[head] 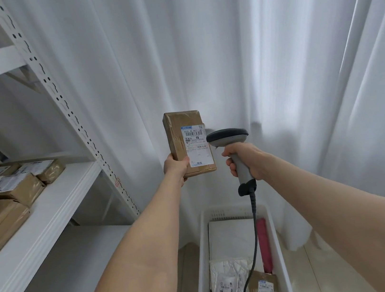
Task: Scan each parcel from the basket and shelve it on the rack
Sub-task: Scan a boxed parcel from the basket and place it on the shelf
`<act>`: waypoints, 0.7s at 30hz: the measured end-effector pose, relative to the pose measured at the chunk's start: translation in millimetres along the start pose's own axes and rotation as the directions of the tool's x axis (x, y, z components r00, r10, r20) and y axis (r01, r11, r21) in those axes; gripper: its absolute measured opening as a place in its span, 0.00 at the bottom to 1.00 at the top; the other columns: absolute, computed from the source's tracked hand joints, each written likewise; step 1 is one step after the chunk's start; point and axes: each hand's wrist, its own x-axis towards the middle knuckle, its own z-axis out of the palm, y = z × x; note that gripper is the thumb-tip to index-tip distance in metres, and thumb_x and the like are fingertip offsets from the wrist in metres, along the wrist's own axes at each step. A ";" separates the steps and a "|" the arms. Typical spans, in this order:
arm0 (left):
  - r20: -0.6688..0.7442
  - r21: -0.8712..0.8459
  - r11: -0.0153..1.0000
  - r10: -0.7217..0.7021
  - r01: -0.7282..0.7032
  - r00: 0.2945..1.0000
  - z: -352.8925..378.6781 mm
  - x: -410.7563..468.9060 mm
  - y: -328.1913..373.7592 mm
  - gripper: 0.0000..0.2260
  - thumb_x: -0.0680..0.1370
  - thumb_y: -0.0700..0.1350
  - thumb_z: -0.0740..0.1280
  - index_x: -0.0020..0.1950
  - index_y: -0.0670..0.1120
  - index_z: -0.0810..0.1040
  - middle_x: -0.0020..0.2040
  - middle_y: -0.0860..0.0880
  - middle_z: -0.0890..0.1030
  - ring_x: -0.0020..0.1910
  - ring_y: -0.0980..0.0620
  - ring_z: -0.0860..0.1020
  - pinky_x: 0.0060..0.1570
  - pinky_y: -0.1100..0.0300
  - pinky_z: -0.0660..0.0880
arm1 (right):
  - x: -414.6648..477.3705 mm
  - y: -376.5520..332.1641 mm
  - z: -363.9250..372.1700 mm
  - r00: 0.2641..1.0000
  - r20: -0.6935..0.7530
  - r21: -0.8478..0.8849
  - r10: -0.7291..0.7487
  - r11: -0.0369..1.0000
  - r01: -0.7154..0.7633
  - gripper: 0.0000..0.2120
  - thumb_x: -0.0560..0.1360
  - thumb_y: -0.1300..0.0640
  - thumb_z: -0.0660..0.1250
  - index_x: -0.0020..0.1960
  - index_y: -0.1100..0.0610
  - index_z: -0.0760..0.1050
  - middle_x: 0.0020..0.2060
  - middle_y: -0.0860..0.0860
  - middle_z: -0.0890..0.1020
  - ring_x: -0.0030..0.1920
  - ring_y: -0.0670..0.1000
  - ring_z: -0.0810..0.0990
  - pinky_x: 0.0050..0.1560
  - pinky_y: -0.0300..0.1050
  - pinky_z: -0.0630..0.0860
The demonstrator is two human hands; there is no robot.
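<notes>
My left hand (176,167) grips the lower left corner of a brown cardboard parcel (180,135), held upright with its white barcode label facing me. Just right of it, my right hand (246,159) grips the handle of a grey barcode scanner (227,136); the scanner head sits beside the label's right edge. Its black cable hangs down into the white plastic basket (280,245) below, which holds a white parcel (232,237), a pink one (264,245), a crinkled white bag (229,288) and a small brown parcel (263,290).
A white metal rack (45,205) stands at the left, its perforated upright (76,128) slanting through the view. Several brown labelled parcels (13,187) lie on its middle shelf. White curtains (247,50) fill the background behind the hands.
</notes>
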 end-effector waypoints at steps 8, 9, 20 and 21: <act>-0.009 -0.017 1.000 -0.001 0.001 1.000 -15.6 -1.7 5.6 0.15 0.79 0.42 0.66 0.65 0.47 0.71 0.60 0.45 0.79 0.56 0.43 0.79 0.55 0.47 0.78 | -8.4 -6.2 10.7 1.000 0.017 -0.025 -0.009 1.000 0.010 0.01 0.76 0.65 0.63 0.48 0.62 0.72 0.28 0.54 0.74 0.25 0.49 0.71 0.25 0.38 0.73; -0.011 -0.018 1.000 0.002 -0.002 1.000 -18.0 -1.9 6.6 0.15 0.79 0.42 0.66 0.65 0.47 0.71 0.60 0.45 0.79 0.56 0.43 0.79 0.55 0.47 0.78 | -9.2 -7.2 12.8 1.000 0.014 -0.024 -0.011 1.000 0.011 0.01 0.76 0.65 0.63 0.48 0.62 0.72 0.28 0.54 0.74 0.25 0.49 0.71 0.26 0.38 0.73; -0.048 -0.031 0.999 0.026 -0.027 0.999 -58.6 -20.3 8.4 0.15 0.79 0.43 0.65 0.65 0.46 0.72 0.59 0.45 0.79 0.53 0.43 0.78 0.48 0.52 0.77 | -7.5 -6.2 39.7 1.000 -0.009 0.166 -0.016 0.986 0.017 0.06 0.75 0.65 0.65 0.51 0.61 0.72 0.27 0.54 0.77 0.23 0.48 0.73 0.27 0.39 0.76; -0.049 -0.039 0.999 0.028 -0.030 0.998 -63.9 -24.2 8.0 0.14 0.79 0.43 0.65 0.65 0.46 0.73 0.59 0.45 0.79 0.51 0.44 0.78 0.48 0.52 0.77 | -8.4 -5.4 43.3 1.000 0.001 0.173 -0.016 0.985 0.015 0.07 0.75 0.65 0.65 0.52 0.60 0.73 0.28 0.55 0.78 0.23 0.48 0.74 0.28 0.40 0.76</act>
